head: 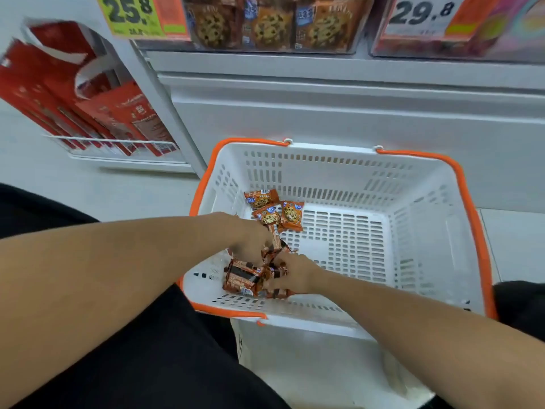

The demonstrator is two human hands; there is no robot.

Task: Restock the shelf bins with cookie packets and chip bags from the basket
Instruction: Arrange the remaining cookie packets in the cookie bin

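- Basket (pixel 348 169): white slotted plastic, orange rim handles, on the floor below the shelf.
- Cookie packets (pixel 274 209): glossy orange-brown wrappers, heaped in the basket's near left corner; print too small to read.
- Left hand (pixel 250 237) and right hand (pixel 295 273): both down in the heap, fingers curled around packets.
- Shelf bin (pixel 271 23): clear, holding matching packets.
- Price tags (pixel 129 13): "25.8", "29.8".

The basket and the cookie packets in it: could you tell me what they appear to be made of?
The basket looks like rigid moulded plastic, matte white: its walls and floor are regular slotted grids, with an orange rim and handles. The cookie packets look like thin glossy printed film, crinkled, with crimped ends; whether plastic or foil-lined cannot be told.
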